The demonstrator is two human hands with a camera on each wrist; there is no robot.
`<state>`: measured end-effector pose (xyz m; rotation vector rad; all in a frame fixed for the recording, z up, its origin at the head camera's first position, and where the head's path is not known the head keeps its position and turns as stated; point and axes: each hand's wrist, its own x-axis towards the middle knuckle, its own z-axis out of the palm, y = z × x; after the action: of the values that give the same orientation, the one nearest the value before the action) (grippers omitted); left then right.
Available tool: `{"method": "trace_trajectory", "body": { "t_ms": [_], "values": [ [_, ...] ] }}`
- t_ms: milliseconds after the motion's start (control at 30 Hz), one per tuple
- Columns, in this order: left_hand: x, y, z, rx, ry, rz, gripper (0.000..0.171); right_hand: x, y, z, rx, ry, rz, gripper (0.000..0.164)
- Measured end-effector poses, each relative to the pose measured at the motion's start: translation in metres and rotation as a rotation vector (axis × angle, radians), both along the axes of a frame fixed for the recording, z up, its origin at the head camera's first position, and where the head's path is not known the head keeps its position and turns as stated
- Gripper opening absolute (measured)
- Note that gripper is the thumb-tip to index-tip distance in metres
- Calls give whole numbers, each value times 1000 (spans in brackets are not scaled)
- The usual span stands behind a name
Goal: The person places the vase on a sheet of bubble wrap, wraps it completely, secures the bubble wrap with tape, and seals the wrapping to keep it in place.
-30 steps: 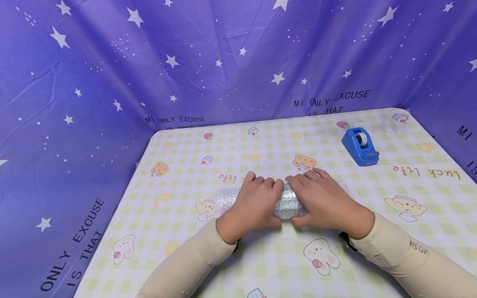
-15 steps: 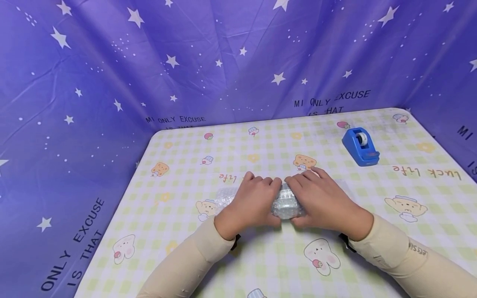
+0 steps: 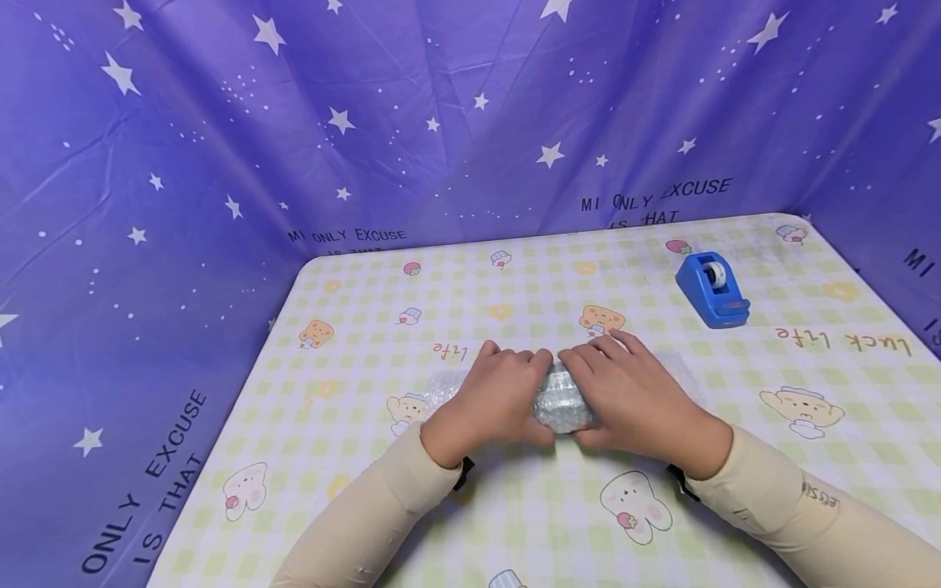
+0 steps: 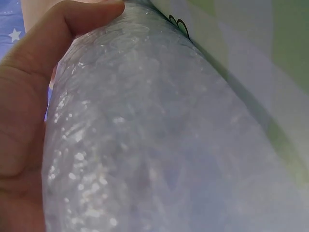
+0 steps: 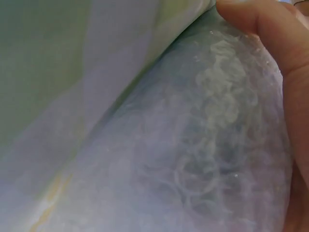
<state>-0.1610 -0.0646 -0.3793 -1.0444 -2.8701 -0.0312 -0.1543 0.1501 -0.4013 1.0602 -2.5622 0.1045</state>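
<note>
A roll of clear bubble wrap (image 3: 563, 402) lies crosswise on the table in the head view, its two ends showing past the hands. My left hand (image 3: 501, 396) grips its left half, fingers over the far side and thumb on the near side. Close beside it, my right hand (image 3: 634, 396) grips the right half in the same way. In the left wrist view the thumb presses on the bubble wrap (image 4: 145, 111). The right wrist view has the other thumb against the bubble wrap (image 5: 207, 125). Whatever may be inside the roll cannot be made out.
A blue tape dispenser (image 3: 713, 291) with a roll of tape stands at the far right of the table. The table (image 3: 294, 457) wears a green checked cloth with cartoon prints. A purple curtain (image 3: 412, 139) with stars hangs behind and at both sides.
Both hands keep their grip on the bubble wrap. The right hand has shifted very slightly left, and the wrists sit marginally further left. The tape dispenser stays in place.
</note>
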Motion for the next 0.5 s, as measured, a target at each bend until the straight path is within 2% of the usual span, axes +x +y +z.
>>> {"method": "trace_trajectory", "body": {
  "t_ms": [333,500],
  "values": [
    [-5,-4,-1,32,-50,-5,75,-1,0,-3,9,14,-13,96],
    [-5,-5,-3,25,-40,1,76,-2,0,-3,8,13,1,92]
  ]
}}
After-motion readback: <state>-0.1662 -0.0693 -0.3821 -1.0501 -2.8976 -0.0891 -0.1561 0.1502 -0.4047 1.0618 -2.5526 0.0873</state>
